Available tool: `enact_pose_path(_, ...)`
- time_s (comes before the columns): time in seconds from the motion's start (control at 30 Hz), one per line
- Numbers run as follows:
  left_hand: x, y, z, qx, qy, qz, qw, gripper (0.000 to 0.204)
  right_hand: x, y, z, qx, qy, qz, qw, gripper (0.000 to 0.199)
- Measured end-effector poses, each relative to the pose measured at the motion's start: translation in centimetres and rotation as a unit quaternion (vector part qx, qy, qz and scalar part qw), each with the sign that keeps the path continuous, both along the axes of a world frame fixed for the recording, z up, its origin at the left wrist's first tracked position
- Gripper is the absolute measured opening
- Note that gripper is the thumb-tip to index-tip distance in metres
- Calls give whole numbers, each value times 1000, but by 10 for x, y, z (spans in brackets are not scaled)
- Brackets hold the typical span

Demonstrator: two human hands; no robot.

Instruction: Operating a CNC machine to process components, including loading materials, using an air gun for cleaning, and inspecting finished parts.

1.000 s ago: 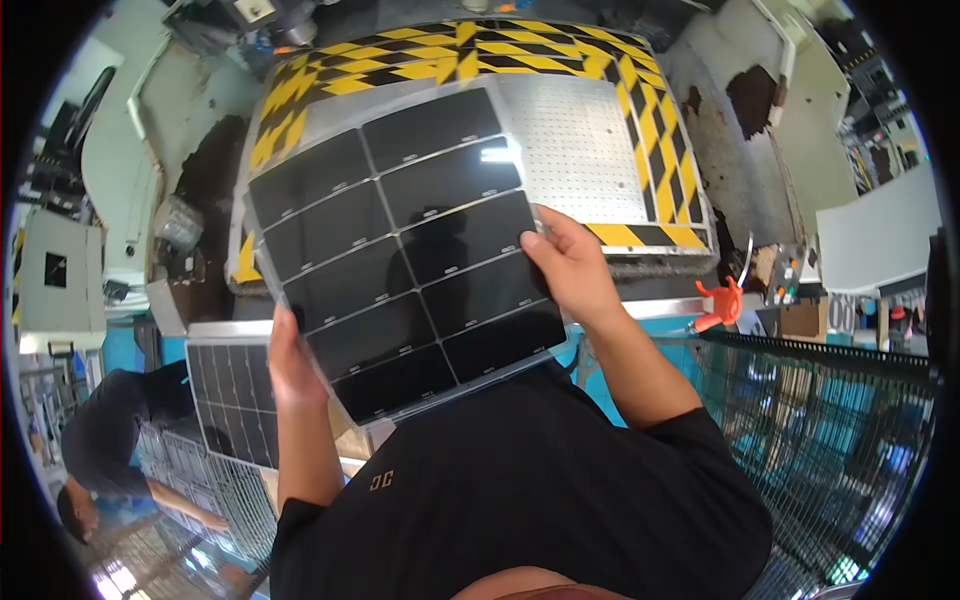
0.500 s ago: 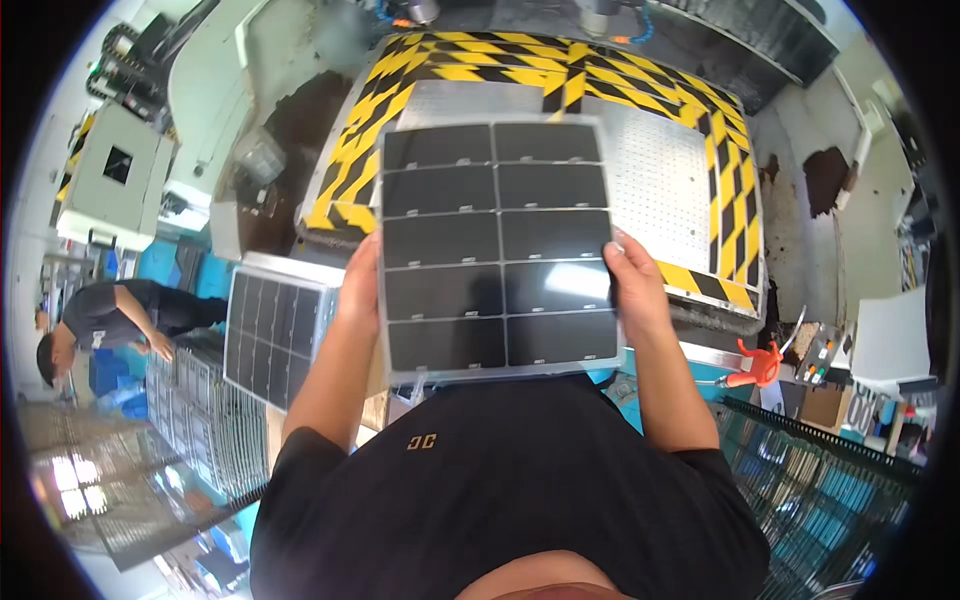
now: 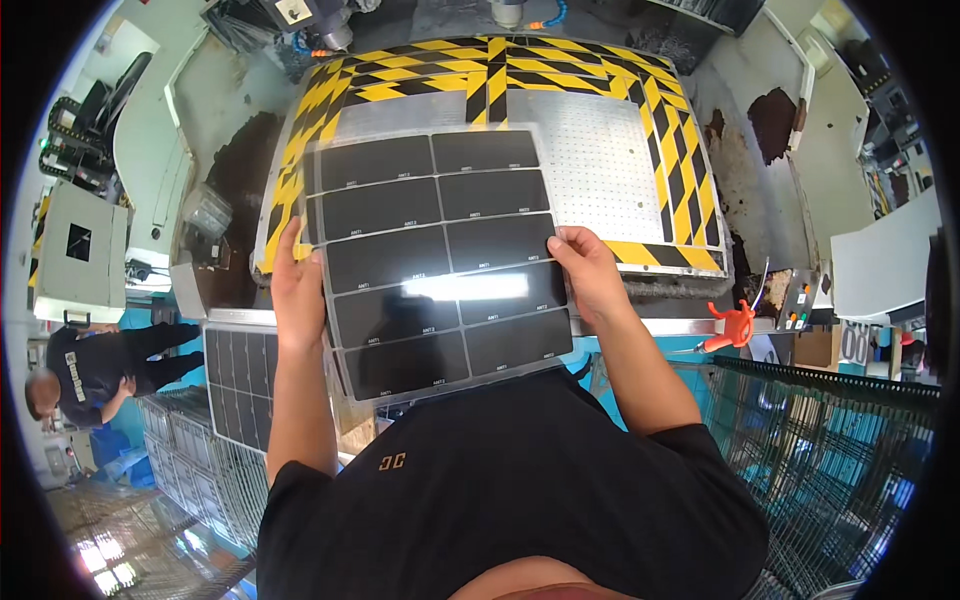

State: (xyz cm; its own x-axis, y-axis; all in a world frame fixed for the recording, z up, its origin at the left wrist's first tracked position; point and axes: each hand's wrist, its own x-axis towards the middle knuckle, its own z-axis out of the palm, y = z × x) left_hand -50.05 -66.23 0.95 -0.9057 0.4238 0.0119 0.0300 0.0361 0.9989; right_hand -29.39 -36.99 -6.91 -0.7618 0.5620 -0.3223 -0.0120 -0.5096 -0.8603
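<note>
A flat clear-edged sheet of glossy black rectangular panels (image 3: 385,258) is held up in front of my chest, tilted, with a bright reflection across its lower half. My right hand (image 3: 592,275) pinches its right edge, thumb on the front face and fingers behind. Along the left edge my left hand (image 3: 298,295) supports it, thumb by the rim and one finger stretched upward; its other fingers are mostly hidden. Behind the sheet lies the perforated metal machine bed (image 3: 600,160), bordered with yellow-and-black striped tape.
A similar panelled sheet (image 3: 238,385) leans at the left by wire racks (image 3: 190,450). Another person (image 3: 95,375) stands at far left. An orange-handled air gun (image 3: 728,328) lies on the right ledge, above a wire rack (image 3: 800,430). Spindle nozzles (image 3: 508,12) hang over the bed.
The sheet has shifted left in view and turned anticlockwise. A finger of my left hand now sticks up apart from the edge. The other person has straightened from a bent pose.
</note>
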Motion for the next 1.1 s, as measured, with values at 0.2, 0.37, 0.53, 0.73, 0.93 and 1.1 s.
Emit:
enact_pose_path(0.2,-42,-44,-4,1,59,73,996,52,-4,76,4,-3,52,-101,993,15)
enact_pose_path(0.37,-73,-124,-22,-24,37,130,991,50,6,246,-32,125,-44,-217,967,13)
enact_pose_path(0.53,-68,-159,-43,34,-33,153,987,50,-31,292,-65,160,-142,-173,961,17)
enact_pose_path(0.73,-117,-145,-70,30,-79,94,992,53,-37,268,-80,611,-463,-113,632,58)
enact_pose_path(0.93,-173,-76,-66,80,-166,63,981,52,-130,29,0,61,-166,232,956,43)
enact_pose_path(1.1,-253,7,-79,54,-115,-78,989,58,-158,-5,-33,-27,-41,157,986,30)
